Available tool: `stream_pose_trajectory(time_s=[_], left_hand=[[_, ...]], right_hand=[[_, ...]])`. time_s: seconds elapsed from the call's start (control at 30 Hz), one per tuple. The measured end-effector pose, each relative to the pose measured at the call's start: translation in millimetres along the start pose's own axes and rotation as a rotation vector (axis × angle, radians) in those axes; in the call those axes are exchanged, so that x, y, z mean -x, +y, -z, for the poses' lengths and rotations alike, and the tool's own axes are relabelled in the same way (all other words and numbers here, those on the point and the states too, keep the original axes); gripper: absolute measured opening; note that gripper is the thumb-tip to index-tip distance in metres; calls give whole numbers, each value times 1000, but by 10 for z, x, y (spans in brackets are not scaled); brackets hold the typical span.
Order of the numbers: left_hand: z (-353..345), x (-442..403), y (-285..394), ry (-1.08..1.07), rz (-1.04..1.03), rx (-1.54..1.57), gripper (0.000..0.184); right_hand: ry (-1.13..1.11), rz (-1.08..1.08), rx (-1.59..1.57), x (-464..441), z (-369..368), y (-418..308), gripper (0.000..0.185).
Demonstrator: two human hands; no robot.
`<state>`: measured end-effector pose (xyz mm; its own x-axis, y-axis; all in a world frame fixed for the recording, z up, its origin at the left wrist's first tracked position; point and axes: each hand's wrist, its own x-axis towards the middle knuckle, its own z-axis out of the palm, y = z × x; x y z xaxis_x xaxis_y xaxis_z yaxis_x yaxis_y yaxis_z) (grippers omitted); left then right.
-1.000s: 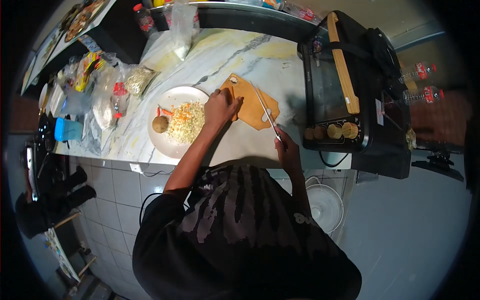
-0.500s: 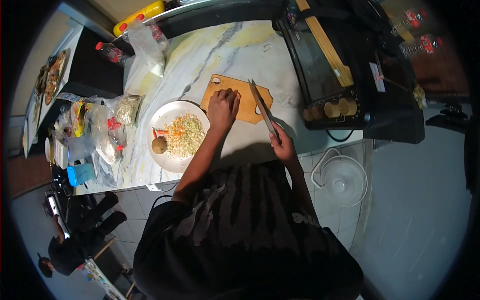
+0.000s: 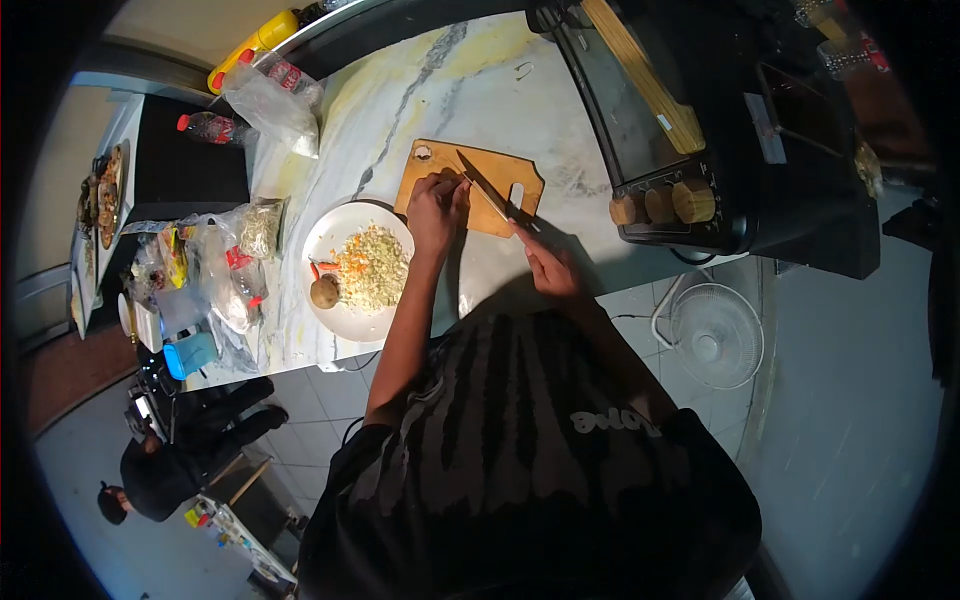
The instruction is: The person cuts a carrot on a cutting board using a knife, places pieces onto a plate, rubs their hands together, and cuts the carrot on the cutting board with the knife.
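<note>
My left hand (image 3: 434, 213) rests on the left part of the wooden cutting board (image 3: 505, 175), its fingers curled round something I cannot make out. In my right hand (image 3: 550, 268) is a knife (image 3: 487, 187), held by its handle, with the blade slanting over the board and its tip beyond my left fingers. Left of my left hand stands a round pale plate (image 3: 345, 220). It bears chopped pale and orange pieces (image 3: 375, 268), red chillies (image 3: 316, 270) and a round brown item (image 3: 324, 292).
At the right stands a black oven (image 3: 640, 110) with wooden-looking knobs. Plastic bags (image 3: 213, 270), bottles (image 3: 212, 128) and a blue container (image 3: 190, 355) lie at the left. A fan (image 3: 716, 336) is on the floor. Another person (image 3: 165, 470) is at the lower left.
The view has turned and shifted. My right hand has brought the knife from the board's right side leftward, close to my left fingers. My left hand stays on the board.
</note>
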<state>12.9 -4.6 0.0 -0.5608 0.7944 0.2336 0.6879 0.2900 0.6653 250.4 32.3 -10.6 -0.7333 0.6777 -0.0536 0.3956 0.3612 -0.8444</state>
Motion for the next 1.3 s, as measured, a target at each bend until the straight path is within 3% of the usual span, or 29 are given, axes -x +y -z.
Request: stream_pose_trajectory(time_s=[0.2,0.27,0.4,0.47,0.77,0.9,0.97,1.1,1.2,1.3], left_hand=[[5,-15,0,-32,55,21,22],[-18,7,4,-25,89,14,22],[-75,74,-4,50,60,-31,19],[-96,131,-22,80,27,-53,17],[-74,87,67,79,-43,-73,13],[-42,75,71,22,11,-15,18],[-47,72,56,7,36,25,20],[-50,88,42,14,20,2,19],[-51,98,15,13,-5,-5,20],[-44,100,3,22,-58,-31,22]], right_hand=[[44,84,27,-37,-34,5,52],[222,338,224,-63,-94,69,56],[238,394,290,-10,8,-32,62],[34,276,117,2,90,-78,65],[-177,-45,-37,-71,228,-169,66],[-172,-57,-58,-75,241,-183,65],[-295,-105,38,-99,278,-189,74],[-249,-63,-9,-193,376,-222,73],[-279,-75,3,-235,456,-235,72],[-264,-106,-68,-252,469,-248,59]])
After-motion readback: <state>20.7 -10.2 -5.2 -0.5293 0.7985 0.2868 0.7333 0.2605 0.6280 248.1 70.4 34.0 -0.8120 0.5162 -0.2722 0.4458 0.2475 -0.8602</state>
